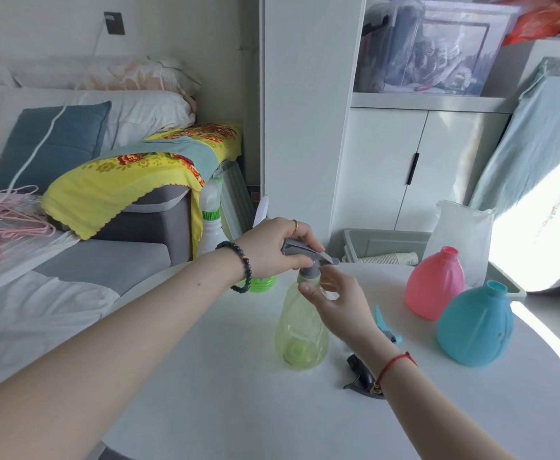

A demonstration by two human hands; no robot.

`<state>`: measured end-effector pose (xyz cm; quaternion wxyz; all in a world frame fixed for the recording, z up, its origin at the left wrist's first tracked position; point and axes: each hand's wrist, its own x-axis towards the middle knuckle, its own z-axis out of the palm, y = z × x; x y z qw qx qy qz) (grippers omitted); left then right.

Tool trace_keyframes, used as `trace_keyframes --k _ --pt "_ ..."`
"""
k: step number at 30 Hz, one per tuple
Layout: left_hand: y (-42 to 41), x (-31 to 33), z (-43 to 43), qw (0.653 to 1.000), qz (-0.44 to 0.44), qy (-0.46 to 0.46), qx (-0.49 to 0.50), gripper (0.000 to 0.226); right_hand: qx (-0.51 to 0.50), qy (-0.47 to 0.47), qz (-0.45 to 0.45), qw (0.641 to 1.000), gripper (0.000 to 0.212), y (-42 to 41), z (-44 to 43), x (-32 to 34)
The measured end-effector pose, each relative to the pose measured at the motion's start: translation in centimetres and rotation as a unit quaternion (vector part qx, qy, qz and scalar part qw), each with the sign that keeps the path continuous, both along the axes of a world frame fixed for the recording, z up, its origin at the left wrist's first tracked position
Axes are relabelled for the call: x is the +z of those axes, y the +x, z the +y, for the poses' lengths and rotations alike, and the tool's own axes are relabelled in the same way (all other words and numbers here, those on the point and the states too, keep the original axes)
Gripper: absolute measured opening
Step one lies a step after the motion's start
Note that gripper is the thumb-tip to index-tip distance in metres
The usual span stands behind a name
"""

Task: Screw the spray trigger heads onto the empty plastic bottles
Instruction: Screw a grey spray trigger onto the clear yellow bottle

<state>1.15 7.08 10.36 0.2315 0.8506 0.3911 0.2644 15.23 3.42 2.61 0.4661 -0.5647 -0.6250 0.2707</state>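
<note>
Head view: yellow-green bottle (300, 330) stands upright on the white round table (239, 393), near centre. Grey trigger head (308, 255) sits on its neck. Left hand (272, 247) wrapped around the head's top, fingers closed on it. Right hand (335, 302) pinches the collar at the bottle neck, thumb and fingers narrow. Pink bottle (434, 283) and blue bottle (474, 327) stand to the right, both open-necked, just beside each other. Blue trigger head (386, 327) lies on the table between the blue bottle and the right forearm. Black trigger head (361, 376) lies partly hidden under the right wrist. Green bottle (262, 282) mostly hidden behind the left wrist.
</note>
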Motion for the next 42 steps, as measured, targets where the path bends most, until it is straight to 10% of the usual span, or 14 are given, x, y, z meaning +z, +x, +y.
trace_keyframes --k 9,12,18,28,42 --pt "-1.5 -4.3 -2.2 0.981 -0.088 0.15 0.088 0.055 0.01 0.006 -0.027 1.0 0.05 -0.4 -1.6 -2.3" --pt "-2.4 -9.1 -4.0 0.961 -0.203 0.083 0.166 0.068 0.08 -0.057 -0.022 0.995 0.079 0.7 -2.6 -3.9" --pt "-0.7 -14.8 -5.1 0.963 -0.161 -0.164 0.141 0.063 0.073 -0.077 -0.094 0.99 0.086 2.0 -1.4 -5.5" --pt "3.6 -12.6 3.5 0.942 -0.213 -0.165 0.201 0.057 -0.047 0.012 -0.049 0.998 0.057 1.1 6.6 -5.2" --pt "6.3 -14.9 9.5 0.93 -0.226 -0.178 0.23 0.061 -0.031 -0.042 -0.15 0.987 0.091 3.4 11.4 -6.2"
